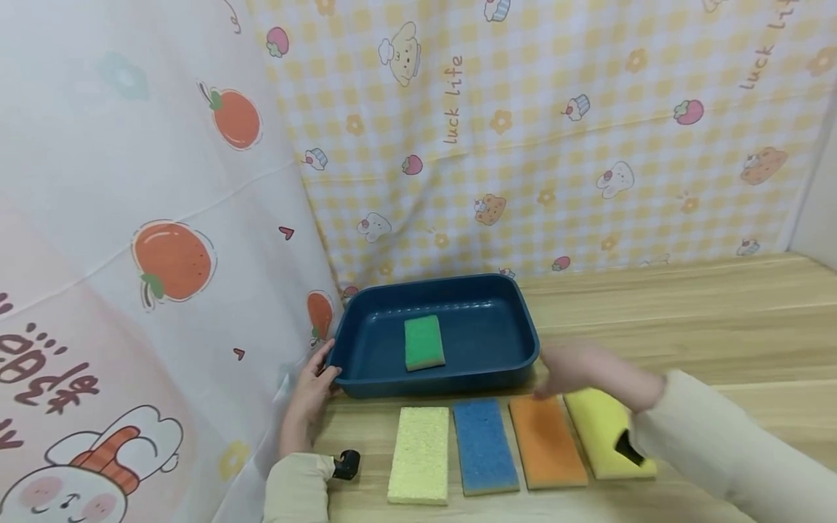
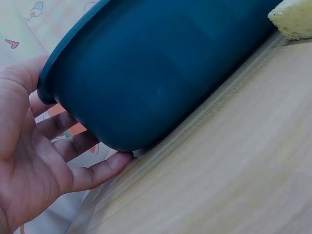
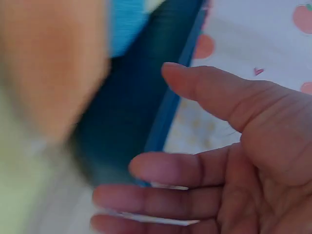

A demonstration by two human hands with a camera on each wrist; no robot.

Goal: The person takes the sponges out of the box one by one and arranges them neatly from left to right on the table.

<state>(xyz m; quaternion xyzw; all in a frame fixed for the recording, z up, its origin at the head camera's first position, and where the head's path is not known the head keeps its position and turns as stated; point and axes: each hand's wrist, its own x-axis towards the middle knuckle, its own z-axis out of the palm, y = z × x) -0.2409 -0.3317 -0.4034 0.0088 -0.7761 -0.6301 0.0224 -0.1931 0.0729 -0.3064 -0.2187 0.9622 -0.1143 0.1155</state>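
Note:
A dark blue rectangular pan (image 1: 431, 383) stands on the table, with a green sponge (image 1: 423, 341) lying flat inside it. My left hand (image 1: 312, 385) holds the pan's front left corner, thumb at the rim and fingers against the end wall, as the left wrist view shows. Blurred in the head view, my right hand (image 1: 575, 369) is beside the pan's front right corner, over the far end of an orange sponge (image 1: 548, 447). In the right wrist view its fingers (image 3: 161, 201) are straight and hold nothing.
In front of the pan lie a pale yellow sponge (image 1: 420, 456), a blue sponge (image 1: 486, 447) and, partly under my right sleeve, a yellow sponge (image 1: 598, 428). A patterned cloth (image 1: 536, 160) hangs behind the wooden table (image 1: 719, 319), and another cloth (image 1: 216, 189) on the left.

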